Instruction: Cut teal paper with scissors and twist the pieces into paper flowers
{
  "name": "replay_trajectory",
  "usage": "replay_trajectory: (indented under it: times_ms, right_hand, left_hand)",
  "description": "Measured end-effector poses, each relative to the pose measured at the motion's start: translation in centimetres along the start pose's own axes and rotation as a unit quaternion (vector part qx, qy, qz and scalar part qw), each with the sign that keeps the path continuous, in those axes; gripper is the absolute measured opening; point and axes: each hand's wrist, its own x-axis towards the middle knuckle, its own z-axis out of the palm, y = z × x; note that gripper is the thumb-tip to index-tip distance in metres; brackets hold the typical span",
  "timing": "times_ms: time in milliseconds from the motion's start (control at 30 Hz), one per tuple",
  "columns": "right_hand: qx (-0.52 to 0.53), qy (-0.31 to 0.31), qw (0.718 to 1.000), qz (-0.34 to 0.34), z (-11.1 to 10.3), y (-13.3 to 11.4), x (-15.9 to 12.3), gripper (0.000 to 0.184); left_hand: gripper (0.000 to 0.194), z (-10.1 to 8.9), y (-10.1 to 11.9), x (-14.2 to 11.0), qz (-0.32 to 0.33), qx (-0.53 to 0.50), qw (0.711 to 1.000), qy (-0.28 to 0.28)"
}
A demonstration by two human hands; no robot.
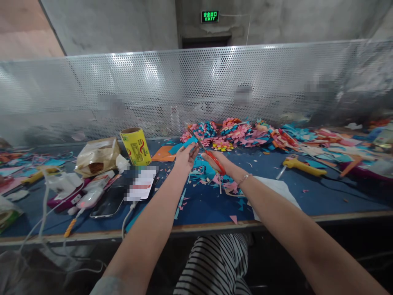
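Scissors (pixel 216 160), red-handled: in right hand (pixel 227 162), fingers curled round handles; spread of blades unclear. Blue paper (pixel 186 144): at scissors' blades, pinched in left hand (pixel 184 157), fingers nearly together. Paper scraps (pixel 201 169): beneath scissors. Paper flowers (pixel 236 130): beyond scissors. Yellow roll (pixel 137 148): left of scissors. Glue gun (pixel 307 167): right of scissors.

Here at the blue-topped table (pixel 211 209), the left hand (pixel 186 155) pinches a strip of blue paper (pixel 189 142), and right up against it come the blades of the red-handled scissors (pixel 214 159), gripped in the right hand (pixel 225 164)! Colourful scraps (pixel 201 170) litter the surface below, fringed paper pieces (pixel 236 130) heap up behind, a yellow roll (pixel 136 148) stands off to the left, and a yellow-handled tool (pixel 307 167) lies out right, before a perforated metal screen (pixel 208 82).
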Motion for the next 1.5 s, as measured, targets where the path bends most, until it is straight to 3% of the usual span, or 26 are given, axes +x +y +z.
replay_trajectory:
  times_ms: [167,300,500,767,1100,1367,1500]
  right_hand:
    - [0.011,0.05,0.998,0.028,-0.2,-0.1,0.3,0.037]
    - [0.128,0.091,0.985,0.076,-0.4,0.1,0.4,0.039]
    - [0.268,0.098,0.957,0.042,-0.5,-0.1,0.4,0.04]
    - [0.241,0.148,0.958,0.04,-0.4,1.0,1.5,0.048]
    - [0.3,0.114,0.944,0.076,-0.3,0.4,0.9,0.044]
    - [0.251,0.082,0.959,0.105,-0.1,-0.8,0.3,0.041]
    - [0.245,0.13,0.958,0.069,-0.6,-0.1,0.8,0.044]
  left_hand:
    - [0.022,-0.1,-0.1,-0.1,0.003,0.016,1.0,-0.011]
    - [0.024,-0.2,-0.3,-0.3,-0.008,0.061,0.998,-0.02]
    - [0.029,-0.4,-1.0,-0.5,-0.011,0.159,0.986,-0.053]
    - [0.032,-0.6,-1.5,-0.3,-0.014,0.196,0.978,-0.077]
    - [0.03,-0.1,-1.3,-0.7,0.028,0.121,0.99,-0.06]
    - [0.029,-0.2,-1.1,-0.4,0.044,0.127,0.99,-0.034]
    - [0.027,-0.3,-1.1,-0.4,0.077,0.173,0.98,-0.058]
